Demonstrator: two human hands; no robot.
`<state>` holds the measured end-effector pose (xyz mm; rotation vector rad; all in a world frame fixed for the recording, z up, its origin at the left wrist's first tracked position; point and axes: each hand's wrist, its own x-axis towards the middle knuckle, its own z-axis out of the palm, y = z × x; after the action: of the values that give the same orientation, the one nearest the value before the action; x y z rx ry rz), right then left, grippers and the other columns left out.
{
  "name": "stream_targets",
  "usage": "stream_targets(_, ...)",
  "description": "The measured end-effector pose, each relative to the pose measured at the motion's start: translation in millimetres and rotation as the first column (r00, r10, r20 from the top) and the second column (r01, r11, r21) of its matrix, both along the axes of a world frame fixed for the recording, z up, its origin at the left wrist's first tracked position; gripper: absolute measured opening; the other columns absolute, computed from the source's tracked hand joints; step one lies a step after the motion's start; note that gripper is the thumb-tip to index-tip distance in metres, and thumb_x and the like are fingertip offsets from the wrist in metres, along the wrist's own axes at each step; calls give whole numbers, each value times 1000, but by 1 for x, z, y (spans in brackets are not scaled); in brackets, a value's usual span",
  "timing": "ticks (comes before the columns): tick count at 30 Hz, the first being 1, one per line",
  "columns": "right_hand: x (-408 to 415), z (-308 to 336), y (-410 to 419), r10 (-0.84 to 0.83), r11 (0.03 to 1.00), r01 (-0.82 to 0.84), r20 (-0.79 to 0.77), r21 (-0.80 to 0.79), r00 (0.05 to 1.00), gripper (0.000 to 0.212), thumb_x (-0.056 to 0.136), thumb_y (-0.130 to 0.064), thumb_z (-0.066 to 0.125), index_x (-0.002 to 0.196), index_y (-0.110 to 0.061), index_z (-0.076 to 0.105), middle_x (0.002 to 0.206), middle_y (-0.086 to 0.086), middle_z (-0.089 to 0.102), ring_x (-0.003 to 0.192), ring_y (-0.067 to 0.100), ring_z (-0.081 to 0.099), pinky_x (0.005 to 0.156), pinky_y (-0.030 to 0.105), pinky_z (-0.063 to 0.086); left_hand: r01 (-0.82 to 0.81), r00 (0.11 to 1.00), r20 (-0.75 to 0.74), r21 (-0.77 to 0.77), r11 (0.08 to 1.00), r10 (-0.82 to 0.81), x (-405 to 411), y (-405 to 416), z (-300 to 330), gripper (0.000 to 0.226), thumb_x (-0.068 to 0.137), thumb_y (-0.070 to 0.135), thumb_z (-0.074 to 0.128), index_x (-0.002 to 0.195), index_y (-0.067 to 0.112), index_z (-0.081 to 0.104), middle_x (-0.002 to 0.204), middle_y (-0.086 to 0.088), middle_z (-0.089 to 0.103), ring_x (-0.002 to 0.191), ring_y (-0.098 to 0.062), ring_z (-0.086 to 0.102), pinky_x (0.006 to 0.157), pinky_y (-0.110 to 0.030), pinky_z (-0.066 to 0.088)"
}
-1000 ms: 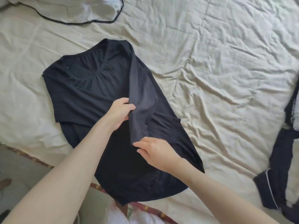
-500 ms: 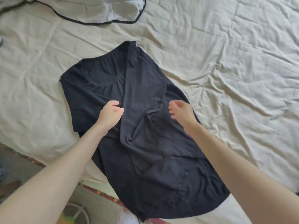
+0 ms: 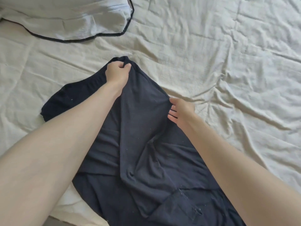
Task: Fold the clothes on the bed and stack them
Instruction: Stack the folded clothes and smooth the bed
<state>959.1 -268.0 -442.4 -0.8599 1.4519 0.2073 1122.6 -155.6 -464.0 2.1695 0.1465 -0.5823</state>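
A black T-shirt (image 3: 143, 144) lies on the cream bed sheet (image 3: 219, 62), its right side folded over towards the middle. My left hand (image 3: 117, 71) grips the shirt's far shoulder corner, fingers curled into the cloth. My right hand (image 3: 180, 110) is at the shirt's right folded edge, thumb on the cloth and fingers straight, slid partly under the edge. My forearms cover part of the shirt's left and lower right.
A white pillow with black piping (image 3: 65, 18) lies at the far left. The bed's near edge (image 3: 78, 214) runs along the bottom left. Wrinkled sheet spreads to the right of the shirt.
My left hand moved from the shirt's middle up to its far shoulder corner and took hold there. My right hand shifted to the right edge. The view came closer.
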Motion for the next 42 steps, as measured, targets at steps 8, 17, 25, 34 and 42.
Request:
stream_targets(8,0,-5,-25,-207,978,209,59,-19,977,31,91,-18,60,112,5,62,118,20,64,105,34,63,90,41,53,55,995,-76,-105,993,-63,17,-36,-4,12,93,19,58,82,22,61,87,6,56,82,-7,51,82,-20,41)
stream_targets(17,-47,-13,8,217,973,-214,32,-92,976,41,90,-29,63,127,-14,53,109,-4,60,103,17,59,95,36,49,119,986,-117,-1,993,-118,-60,21,3,29,88,18,63,116,15,63,101,0,69,90,-12,62,89,-31,50)
stream_targets(25,-113,1,57,314,949,-311,68,-42,947,28,92,-19,59,118,-12,54,84,-2,58,81,13,62,78,27,56,69,933,-357,34,997,-52,-158,88,17,43,85,18,64,127,17,56,114,-2,66,103,-16,63,96,-40,49)
stream_targets(34,-210,7,95,806,340,-870,-365,-358,465,25,93,-33,55,111,-17,59,106,-4,58,101,16,54,77,27,41,12,872,-485,138,990,57,-292,145,24,12,87,20,60,92,10,58,76,-2,67,83,-26,66,88,-47,51)
stream_targets(42,-253,35,123,779,224,-885,-471,-409,415,19,95,-23,51,112,-16,54,114,0,60,93,25,59,88,34,40,23,839,-540,161,987,68,-332,146,26,18,87,15,57,73,7,49,78,-9,63,61,-12,64,72,-33,56)
